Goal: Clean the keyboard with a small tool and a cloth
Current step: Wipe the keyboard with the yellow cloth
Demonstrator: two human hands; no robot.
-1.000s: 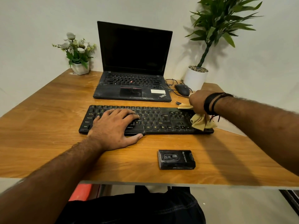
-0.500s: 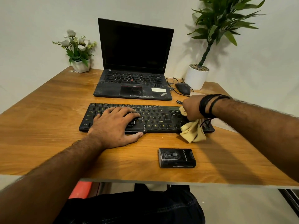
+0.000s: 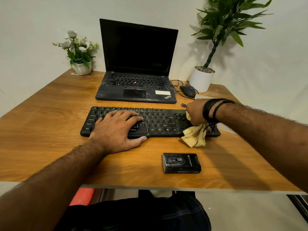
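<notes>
Right grip clutches yellow cloth on keyboard, fingers hidden; left grip lies flat on keys.

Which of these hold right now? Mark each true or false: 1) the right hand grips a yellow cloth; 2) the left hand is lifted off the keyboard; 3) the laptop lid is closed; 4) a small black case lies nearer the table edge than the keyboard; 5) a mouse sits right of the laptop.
1) True: the right hand grips the yellow cloth at the right end of the keyboard.
2) False: the left hand rests flat on its keys.
3) False: the laptop is open, its screen dark.
4) True: the black case lies there.
5) True: the mouse.
</notes>
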